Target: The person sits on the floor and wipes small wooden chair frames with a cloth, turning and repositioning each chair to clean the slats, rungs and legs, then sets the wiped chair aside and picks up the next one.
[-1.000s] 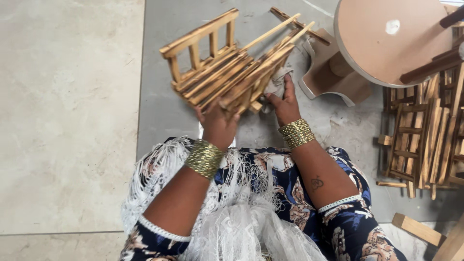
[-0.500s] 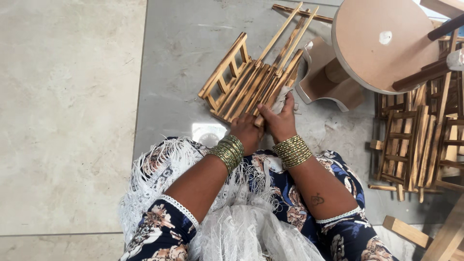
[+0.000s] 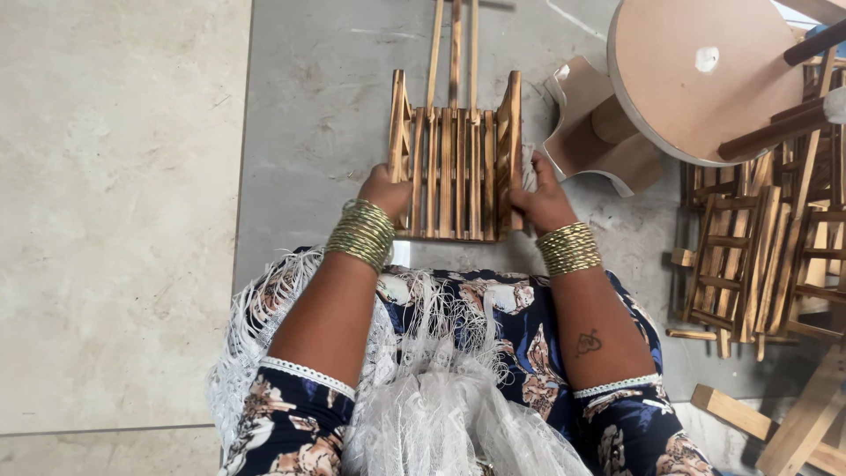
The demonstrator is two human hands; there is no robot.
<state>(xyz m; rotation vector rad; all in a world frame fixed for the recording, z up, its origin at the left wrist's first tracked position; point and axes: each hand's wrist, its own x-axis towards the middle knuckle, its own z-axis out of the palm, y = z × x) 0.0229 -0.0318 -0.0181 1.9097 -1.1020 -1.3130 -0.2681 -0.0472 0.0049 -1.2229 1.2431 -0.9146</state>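
Note:
A small slatted wooden rack (image 3: 454, 159) of light, scorched-looking sticks is held square in front of me over the grey floor, its long sticks pointing away. My left hand (image 3: 384, 192) grips its left side rail near the bottom corner. On the right side rail sits my right hand (image 3: 539, 201), fingers wrapped around the wood. Both wrists carry stacks of gold bangles. My lap, in a dark floral dress with a white fringed shawl, lies just below the rack.
A round wooden tabletop (image 3: 701, 75) on a curved base (image 3: 589, 123) stands at the upper right. Several similar slatted wooden racks (image 3: 749, 264) are piled at the right. Loose wooden blocks (image 3: 793, 423) lie at the lower right. Pale tile floor (image 3: 115, 203) spreads to the left.
The rack was tilted and angled to the right; both hands have turned it until it sits straight and flat in front of me, one hand on each side.

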